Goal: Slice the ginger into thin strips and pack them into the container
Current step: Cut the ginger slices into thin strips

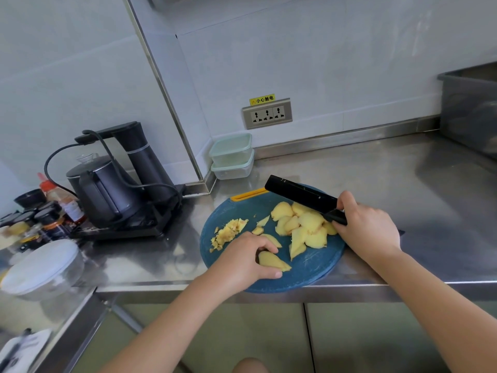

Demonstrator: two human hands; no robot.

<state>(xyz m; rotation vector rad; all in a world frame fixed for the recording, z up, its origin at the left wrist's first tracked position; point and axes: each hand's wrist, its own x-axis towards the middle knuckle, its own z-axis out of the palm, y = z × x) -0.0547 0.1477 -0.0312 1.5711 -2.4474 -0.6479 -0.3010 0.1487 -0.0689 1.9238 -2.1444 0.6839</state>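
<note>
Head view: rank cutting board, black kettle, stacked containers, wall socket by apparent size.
1. cutting board
2. black kettle
3. stacked containers
4. wall socket
The last two look close, and both sit farther from the camera, so their order is unsure.

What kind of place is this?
Probably a commercial or canteen kitchen: a stainless steel counter, ginger being cut on a blue cutting board, and a black electric kettle beside it.

My black kettle sits on a black tray on the desk. Left of the kettle I see spice jars. Nearer me than the kettle is a white-lidded bowl. Right of the kettle are a plug socket and, farther off, a grey bin.
</note>
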